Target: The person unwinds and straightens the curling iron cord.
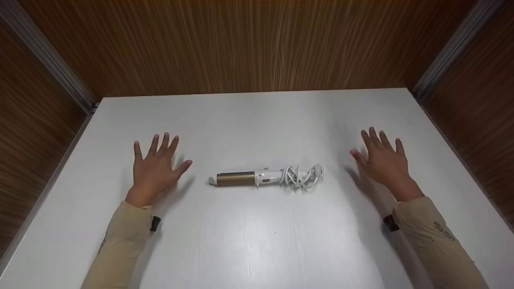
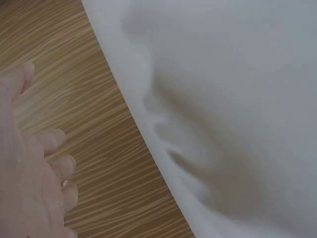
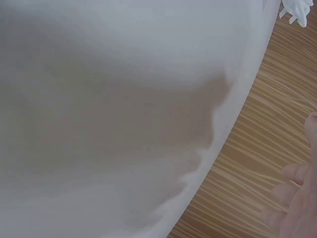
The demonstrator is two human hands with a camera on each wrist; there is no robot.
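Note:
A curling iron (image 1: 257, 178) lies flat in the middle of the white table (image 1: 257, 241), its gold barrel (image 1: 236, 179) pointing left and its white cord (image 1: 301, 176) bundled round the handle end on the right. My left hand (image 1: 156, 168) is spread, fingers straight, left of the barrel tip and apart from it. My right hand (image 1: 381, 160) is spread the same way to the right of the cord, also apart. Neither hand holds anything. The left wrist view shows my left hand (image 2: 29, 188) at its edge. In the right wrist view my right hand (image 3: 297, 198) shows, with a bit of white cord (image 3: 297, 12) at the top corner.
Brown wood-grain walls (image 1: 257, 44) close in the table at the back and on both sides, with metal corner strips (image 1: 52, 64). Wood grain (image 2: 89, 124) also fills part of both wrist views.

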